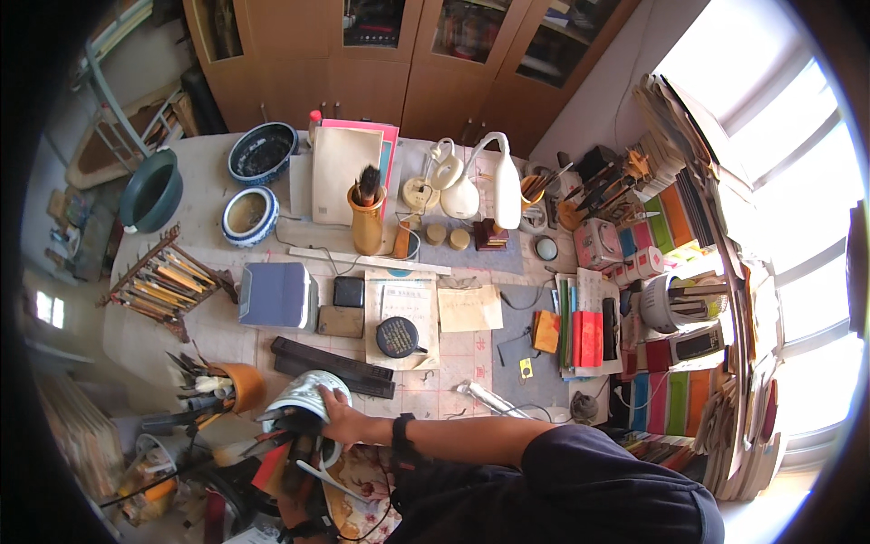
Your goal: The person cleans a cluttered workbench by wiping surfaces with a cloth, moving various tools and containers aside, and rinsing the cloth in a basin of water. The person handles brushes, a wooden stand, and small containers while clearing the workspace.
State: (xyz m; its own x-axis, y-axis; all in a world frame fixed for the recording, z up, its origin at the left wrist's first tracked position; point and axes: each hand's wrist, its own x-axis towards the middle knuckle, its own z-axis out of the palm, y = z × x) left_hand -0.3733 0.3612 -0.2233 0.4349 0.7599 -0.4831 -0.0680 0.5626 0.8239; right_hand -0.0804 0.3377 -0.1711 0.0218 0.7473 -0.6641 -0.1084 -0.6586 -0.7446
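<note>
My right hand grips a white ceramic brush pot with a pale green pattern. The pot is tilted, its mouth towards the lower left, and brushes and other long tools stick out. Below its mouth, in shadow, is what looks like my left hand, partly covered by these tools; its grip cannot be made out. A white curved handle crosses near it. Just left of the pot stands a tan brush holder full of brushes. A pair of long black paperweight-like bars lies behind the pot.
The desk holds a blue-grey box, a round dark tin, a brush rack, blue-and-white bowls, a bamboo brush holder and a white desk lamp. Books crowd the right. A cluttered bin stands lower left.
</note>
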